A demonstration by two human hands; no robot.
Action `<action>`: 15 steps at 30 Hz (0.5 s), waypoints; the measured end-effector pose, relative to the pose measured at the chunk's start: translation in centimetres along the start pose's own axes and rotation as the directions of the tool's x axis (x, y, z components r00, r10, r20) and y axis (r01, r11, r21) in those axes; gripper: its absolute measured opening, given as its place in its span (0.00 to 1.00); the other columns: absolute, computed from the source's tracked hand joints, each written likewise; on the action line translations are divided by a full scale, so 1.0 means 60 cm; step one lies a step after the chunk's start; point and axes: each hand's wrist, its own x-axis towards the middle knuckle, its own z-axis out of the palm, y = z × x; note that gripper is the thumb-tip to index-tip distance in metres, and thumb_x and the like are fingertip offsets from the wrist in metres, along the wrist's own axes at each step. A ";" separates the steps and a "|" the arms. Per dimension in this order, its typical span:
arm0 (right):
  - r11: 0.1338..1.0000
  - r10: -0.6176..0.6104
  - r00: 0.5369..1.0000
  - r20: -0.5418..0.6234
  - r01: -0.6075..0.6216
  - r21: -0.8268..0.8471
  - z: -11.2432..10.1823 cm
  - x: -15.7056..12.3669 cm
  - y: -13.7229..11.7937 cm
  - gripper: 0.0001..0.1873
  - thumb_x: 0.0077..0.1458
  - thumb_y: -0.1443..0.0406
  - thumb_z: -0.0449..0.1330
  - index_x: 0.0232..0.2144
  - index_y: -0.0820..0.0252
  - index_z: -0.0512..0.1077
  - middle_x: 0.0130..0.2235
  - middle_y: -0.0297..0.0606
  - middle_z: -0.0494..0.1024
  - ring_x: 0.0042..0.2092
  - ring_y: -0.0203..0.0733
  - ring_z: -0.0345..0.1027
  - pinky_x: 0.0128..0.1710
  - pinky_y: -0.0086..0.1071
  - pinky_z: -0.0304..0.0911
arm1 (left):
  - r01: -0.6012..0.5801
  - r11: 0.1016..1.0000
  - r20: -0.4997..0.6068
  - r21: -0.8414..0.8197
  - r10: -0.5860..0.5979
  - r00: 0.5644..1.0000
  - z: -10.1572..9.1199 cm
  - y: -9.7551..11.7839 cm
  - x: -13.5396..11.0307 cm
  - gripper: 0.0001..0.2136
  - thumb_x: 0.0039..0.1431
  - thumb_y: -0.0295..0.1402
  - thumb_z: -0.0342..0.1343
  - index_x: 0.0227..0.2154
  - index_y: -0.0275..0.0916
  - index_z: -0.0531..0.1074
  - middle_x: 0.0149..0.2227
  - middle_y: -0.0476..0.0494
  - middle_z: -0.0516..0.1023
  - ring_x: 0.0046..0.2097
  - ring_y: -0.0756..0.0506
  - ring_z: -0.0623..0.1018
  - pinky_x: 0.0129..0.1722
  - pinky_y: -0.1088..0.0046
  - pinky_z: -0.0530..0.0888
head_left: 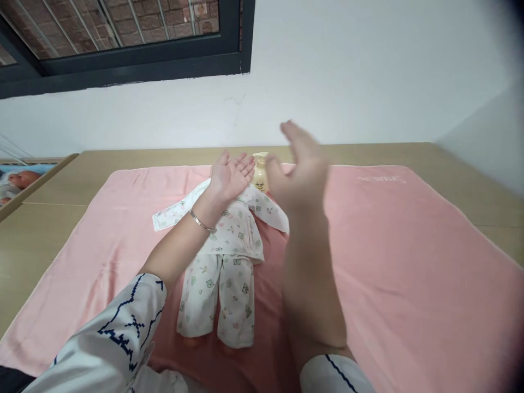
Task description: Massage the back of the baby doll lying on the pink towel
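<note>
My left hand (232, 177) is open with the palm turned up and the fingers stretched out, holding nothing. It hovers over the neck end of a small white printed baby top (237, 229), hiding part of it. Matching baby pants (235, 300) lie below the top, legs toward me. My right hand (301, 169) is raised to the right of the top, smeared by motion, its thumb and fingers apart and nothing seen in it. Between the hands stands a pale yellow bottle (259, 174), partly covered by them.
A pink blanket (388, 262) covers much of the wooden tabletop (53, 229). White wall (347, 71) rises behind it, with a dark-framed barred window (143, 60) at upper left. Past a wooden edge at far left lies a small figure (24, 179), doll or baby I cannot tell.
</note>
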 end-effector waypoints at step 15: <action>0.978 0.155 0.981 0.121 -0.135 -0.160 0.103 0.006 -0.023 0.29 0.57 0.72 0.46 0.61 0.68 0.61 0.65 0.50 0.58 0.68 0.55 0.45 0.67 0.58 0.42 | 0.112 0.952 -0.067 -0.285 -0.137 0.988 -0.008 0.023 -0.008 0.32 0.65 0.49 0.21 0.62 0.35 0.51 0.63 0.31 0.62 0.63 0.42 0.69 0.60 0.60 0.71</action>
